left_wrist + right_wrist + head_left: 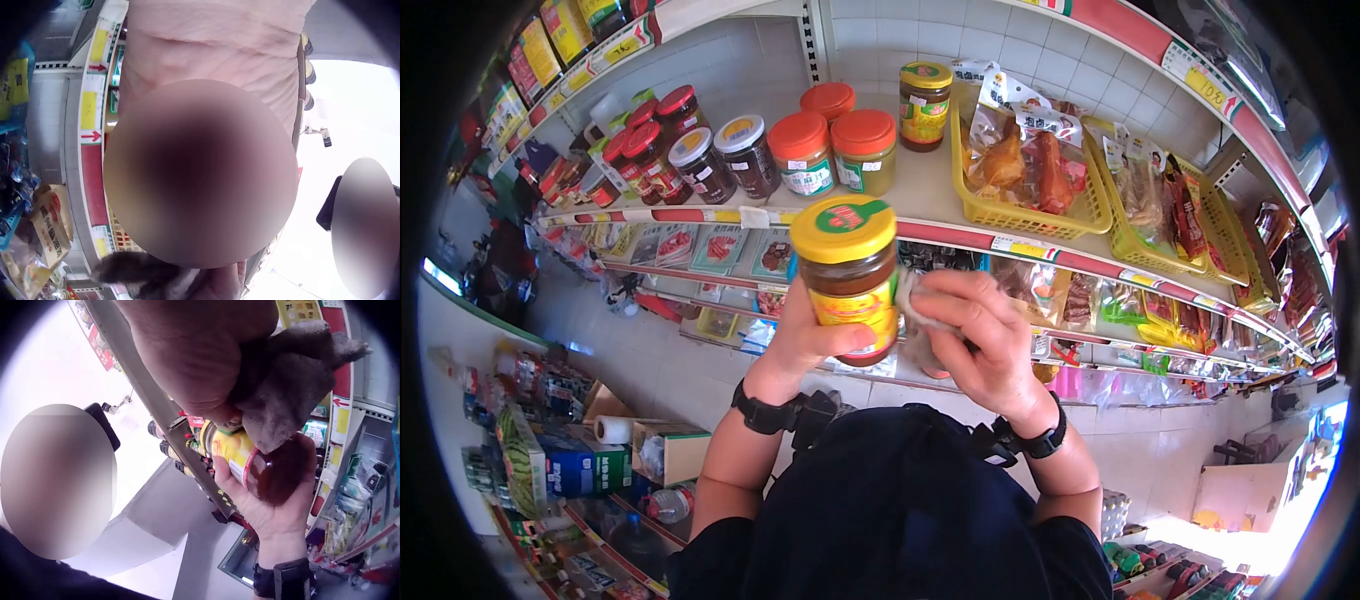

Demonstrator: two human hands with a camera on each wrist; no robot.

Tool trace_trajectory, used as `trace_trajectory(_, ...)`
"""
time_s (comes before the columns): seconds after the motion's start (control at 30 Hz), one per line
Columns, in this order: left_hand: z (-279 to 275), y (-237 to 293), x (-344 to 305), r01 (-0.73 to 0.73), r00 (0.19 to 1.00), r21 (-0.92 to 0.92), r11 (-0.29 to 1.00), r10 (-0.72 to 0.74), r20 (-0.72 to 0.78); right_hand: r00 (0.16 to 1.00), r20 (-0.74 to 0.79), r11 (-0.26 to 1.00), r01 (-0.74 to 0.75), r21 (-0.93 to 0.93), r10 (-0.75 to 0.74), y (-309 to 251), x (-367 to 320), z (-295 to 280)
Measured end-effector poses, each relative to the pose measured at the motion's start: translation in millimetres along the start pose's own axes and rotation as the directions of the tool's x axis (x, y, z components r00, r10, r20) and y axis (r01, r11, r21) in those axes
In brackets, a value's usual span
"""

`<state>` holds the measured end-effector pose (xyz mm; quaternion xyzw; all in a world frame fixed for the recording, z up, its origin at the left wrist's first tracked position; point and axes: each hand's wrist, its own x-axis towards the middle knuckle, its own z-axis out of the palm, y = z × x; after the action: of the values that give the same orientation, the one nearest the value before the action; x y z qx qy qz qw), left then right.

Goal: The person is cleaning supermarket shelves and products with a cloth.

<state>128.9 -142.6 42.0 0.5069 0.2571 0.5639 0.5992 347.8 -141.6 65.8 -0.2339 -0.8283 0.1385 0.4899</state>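
A glass jar (852,300) with a yellow lid and a yellow label stands nearly upright in my left hand (796,335), thumb across the label's lower part. My right hand (988,345) grips a cloth against the jar's side. In the right wrist view the greyish cloth (290,387) hangs bunched from the hand and overlaps the jar (240,453), whose dark brown contents show at the bottom. A blurred patch covers most of the left wrist view, hiding the jar there; the edge of the cloth (134,269) shows below it.
Behind the hands runs a shelf with red-lidded jars (801,150), a similar yellow-lidded jar (925,105) and yellow baskets (1040,225) of packaged meat. Its front edge (960,238) passes just behind the held jar. Lower shelves hold flat packs (720,250). Boxes and bottles stand at lower left.
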Motion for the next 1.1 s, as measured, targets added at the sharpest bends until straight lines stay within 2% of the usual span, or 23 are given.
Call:
trace_trajectory(0.03, -8.7, -3.4, -2.0, 0.008, 1.000, -0.005, 1.000, -0.008, 0.010, 1.000, -0.003, 1.000, 0.000, -0.003, 0.000, 1.9, -3.1, -1.2)
trace_trajectory(0.1, -27.8, -13.0, -5.2, 0.029, 1.000, 0.009, 1.000, -0.030, 0.009, 0.990, 0.011, 0.990, -0.138, 0.039, 0.137, 5.7, -6.1, -3.9)
trace_trajectory(0.2, -41.4, -17.4, -8.3, 0.043, 0.999, 0.029, 0.999, -0.043, 0.021, 0.978, -0.013, 0.978, -0.207, -0.006, 0.207, 14.3, -3.3, -16.5)
trace_trajectory(0.27, -46.6, -20.8, -10.2, 0.049, 0.998, 0.143, 0.988, -0.044, -0.040, 0.975, -0.053, 0.976, -0.219, -0.024, 0.217, 17.7, 2.9, -19.8)
trace_trajectory(0.3, -51.3, -21.2, -9.9, 0.070, 0.997, 0.066, 0.995, -0.069, -0.024, 0.969, -0.092, 0.971, -0.235, -0.043, 0.231, 18.6, 7.2, -21.7)
trace_trajectory(0.37, -52.7, -19.5, -8.7, 0.073, 0.997, 0.079, 0.994, -0.070, -0.035, 0.958, -0.175, 0.970, -0.239, -0.049, 0.227, 19.2, 20.1, -20.2)
trace_trajectory(0.47, -58.2, -12.1, -0.8, 0.100, 0.995, 0.059, 0.993, -0.100, 0.004, 0.935, -0.177, 0.949, -0.314, -0.002, 0.309, 18.5, 32.9, -18.9)
trace_trajectory(0.5, -54.2, -5.6, 2.9, 0.081, 0.997, 0.102, 0.991, -0.081, -0.002, 0.899, -0.157, 0.913, -0.403, 0.064, 0.408, 13.0, 39.3, -18.5)
trace_trajectory(0.53, -52.3, 0.6, 6.1, 0.063, 0.998, 0.145, 0.987, -0.062, -0.008, 0.899, -0.156, 0.913, -0.404, 0.061, 0.409, 12.0, 44.6, -18.8)
trace_trajectory(0.57, -54.5, 5.4, 9.7, 0.060, 0.998, 0.230, 0.971, -0.066, 0.023, 0.905, -0.098, 0.910, -0.409, 0.064, 0.413, 12.6, 48.9, -20.9)
trace_trajectory(0.6, -56.0, 6.5, 14.2, 0.059, 0.997, 0.226, 0.972, -0.066, 0.027, 0.908, -0.042, 0.908, -0.413, 0.064, 0.416, 14.0, 53.4, -21.6)
trace_trajectory(0.67, -55.2, 6.8, 23.8, -0.065, 0.997, 0.377, 0.924, 0.049, 0.051, 0.911, -0.013, 0.910, -0.410, 0.067, 0.412, 16.0, 63.2, -15.9)
trace_trajectory(0.73, -50.9, 13.1, 34.8, -0.117, 0.993, 0.433, 0.894, 0.091, 0.081, 0.907, -0.116, 0.905, -0.381, 0.188, 0.405, 12.1, 72.1, -7.1)
trace_trajectory(0.77, -49.9, 15.2, 39.0, -0.173, 0.985, 0.520, 0.836, 0.137, 0.106, 0.906, -0.118, 0.906, -0.384, 0.180, 0.407, 5.6, 77.7, -8.1)
trace_trajectory(0.8, -49.3, 16.1, 42.9, -0.226, 0.974, 0.601, 0.767, 0.181, 0.134, 0.861, -0.019, 0.856, -0.502, 0.123, 0.508, -5.0, 85.8, -11.1)
trace_trajectory(0.83, -49.3, 13.7, 47.0, -0.242, 0.970, 0.613, 0.752, 0.203, 0.134, 0.794, 0.072, 0.793, -0.607, 0.054, 0.603, -12.0, 91.2, -11.9)
trace_trajectory(0.87, -48.7, 14.2, 49.5, -0.242, 0.970, 0.608, 0.756, 0.202, 0.135, 0.792, 0.071, 0.791, -0.610, 0.049, 0.606, -14.6, 93.3, -10.0)
trace_trajectory(0.93, -47.7, 15.6, 54.1, -0.308, 0.946, 0.755, 0.579, 0.272, 0.178, 0.825, 0.146, 0.838, -0.531, -0.125, 0.545, -17.6, 97.3, -6.2)
trace_trajectory(1.0, -49.8, 13.0, 60.0, -0.319, 0.940, 0.768, 0.555, 0.287, 0.183, 0.808, 0.176, 0.827, -0.540, -0.159, 0.562, -14.9, 98.6, -3.7)
trace_trajectory(1.07, -51.6, 10.5, 63.5, -0.403, 0.898, 0.801, 0.442, 0.360, 0.254, 0.838, 0.203, 0.847, -0.441, -0.297, 0.507, -18.0, 101.3, -0.7)
trace_trajectory(1.1, -51.5, 10.4, 64.8, -0.407, 0.899, 0.800, 0.441, 0.349, 0.264, 0.835, 0.204, 0.844, -0.444, -0.299, 0.512, -18.3, 102.4, 1.6)
